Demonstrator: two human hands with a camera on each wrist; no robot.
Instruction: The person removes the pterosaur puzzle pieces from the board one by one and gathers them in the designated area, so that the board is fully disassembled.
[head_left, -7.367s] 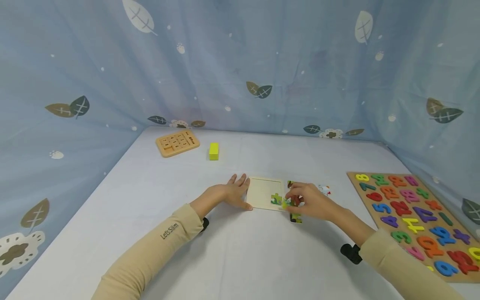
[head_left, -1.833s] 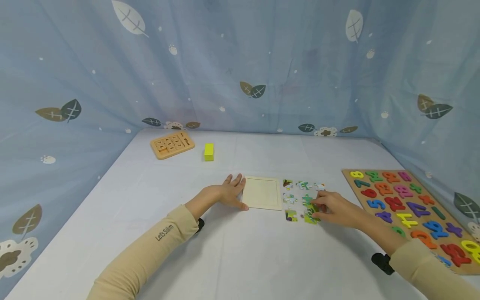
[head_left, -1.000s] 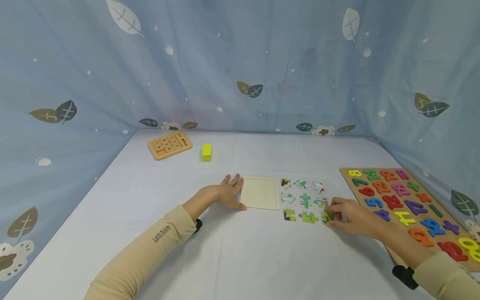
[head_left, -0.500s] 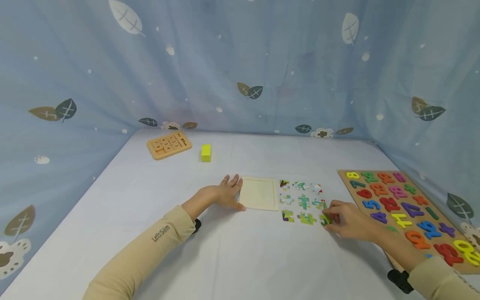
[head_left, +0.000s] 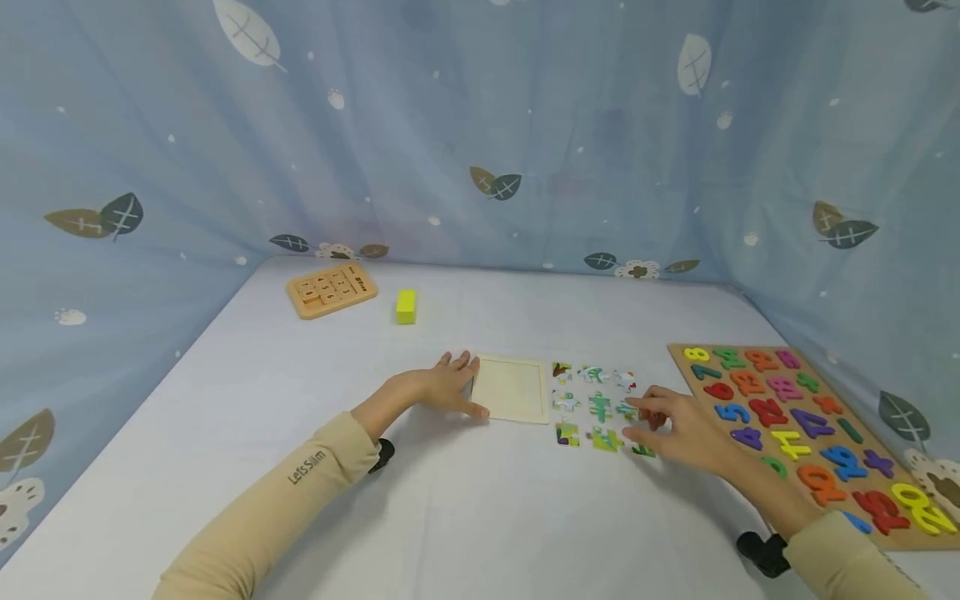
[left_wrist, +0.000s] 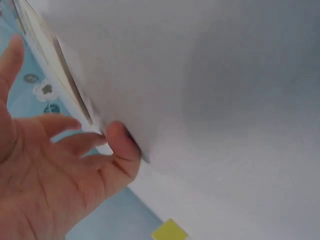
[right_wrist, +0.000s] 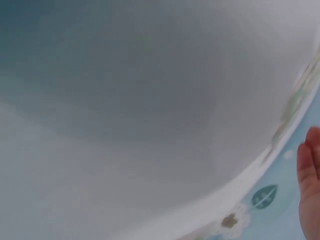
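Note:
The left hand (head_left: 444, 388) lies with spread fingers against the left edge of a square wooden puzzle tray (head_left: 543, 392). The left wrist view shows its thumb and fingertips beside the tray's rim (left_wrist: 72, 82). To the right of the tray, jigsaw pieces lie apart in three rows, among them a green middle piece (head_left: 600, 407) and a green and yellow bottom piece (head_left: 604, 439). The right hand (head_left: 684, 427) hovers at the right column, thumb and index finger apart. Its index fingertip overlaps the middle-row piece (head_left: 624, 410); its thumb partly hides the bottom corner piece (head_left: 643, 451).
A board of colourful raised numbers (head_left: 757, 492) lies at the right, close under the right forearm. Toward the back left are a wooden sliding number puzzle (head_left: 332, 290) and a yellow block (head_left: 406, 307). A blue patterned curtain (head_left: 420, 125) rises behind the table.
Earlier a piece lay in the tray; now the tray is bare and the pieces stand in rows. The right hand has let go of the bottom corner piece. The left hand stayed at the tray.

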